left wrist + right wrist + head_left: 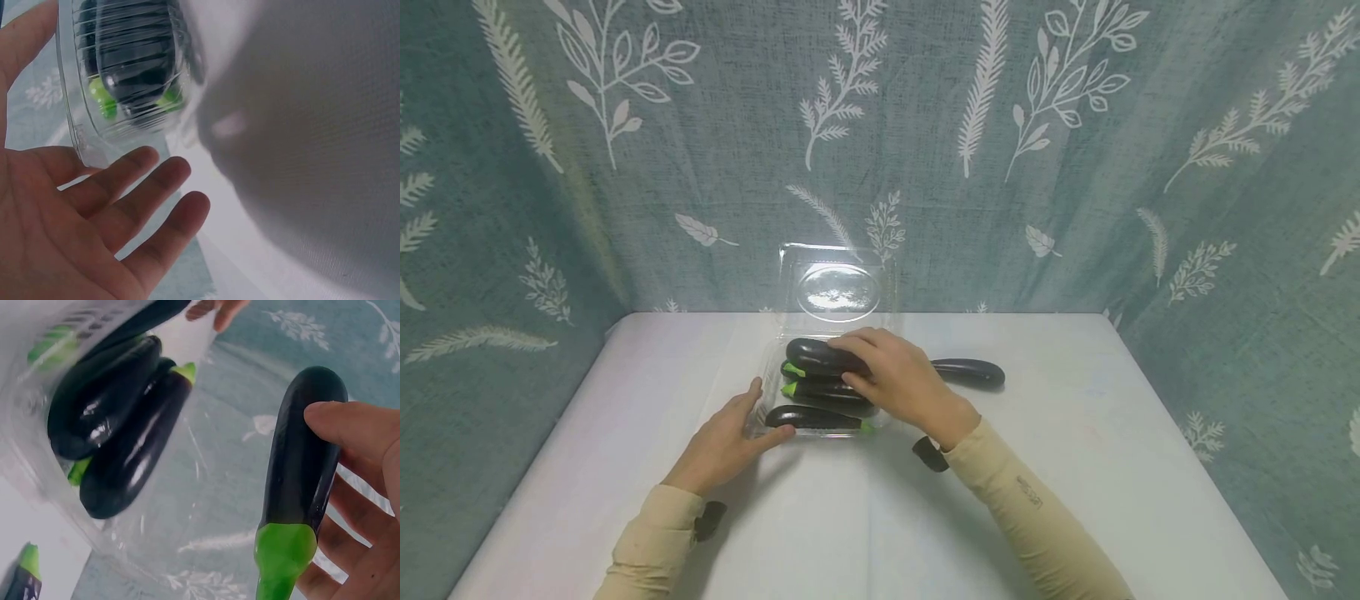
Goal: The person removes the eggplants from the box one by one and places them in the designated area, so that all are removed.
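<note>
My right hand (901, 379) holds a dark eggplant (300, 462) between thumb and fingers, its green cap pointing back toward the wrist. In the head view this eggplant (820, 356) overlaps the back of a clear plastic clamshell (771, 390), rounded end to the left. Several more eggplants (831, 394) lie inside the clamshell, one (812, 418) along its front side. My left hand (722, 442) rests at the clamshell's front left corner, thumb along the front and fingers spread at the left side. The left wrist view shows these fingers (134, 206) mostly straight beside the rim.
The clamshell's clear lid (838, 292) stands raised at the back, close to the patterned curtain (917, 183). Right of the container, another eggplant (973, 373) lies on the white table (1037, 475), partly hidden behind the right hand. Curtains also border the table's left and right sides.
</note>
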`<action>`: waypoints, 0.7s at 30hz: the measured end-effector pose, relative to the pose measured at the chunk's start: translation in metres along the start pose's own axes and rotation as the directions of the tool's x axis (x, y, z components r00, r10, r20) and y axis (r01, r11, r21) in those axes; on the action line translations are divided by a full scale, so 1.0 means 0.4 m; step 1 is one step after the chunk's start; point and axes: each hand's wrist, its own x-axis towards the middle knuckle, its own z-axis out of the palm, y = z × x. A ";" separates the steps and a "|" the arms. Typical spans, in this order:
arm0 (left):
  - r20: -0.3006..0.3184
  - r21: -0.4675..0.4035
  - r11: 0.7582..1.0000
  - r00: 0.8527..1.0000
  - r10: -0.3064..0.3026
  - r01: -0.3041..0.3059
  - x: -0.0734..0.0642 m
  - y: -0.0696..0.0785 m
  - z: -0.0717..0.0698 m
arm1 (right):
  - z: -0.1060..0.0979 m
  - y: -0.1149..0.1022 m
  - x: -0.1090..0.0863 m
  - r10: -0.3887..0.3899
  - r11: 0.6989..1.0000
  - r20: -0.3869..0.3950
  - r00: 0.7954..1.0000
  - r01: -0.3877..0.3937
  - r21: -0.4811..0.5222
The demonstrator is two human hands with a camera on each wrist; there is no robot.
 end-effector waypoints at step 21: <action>0.004 0.008 1.000 1.000 0.005 -0.005 0.003 0.000 0.001 | -0.055 0.074 -0.058 0.057 0.998 -0.090 0.994 -0.056 0.013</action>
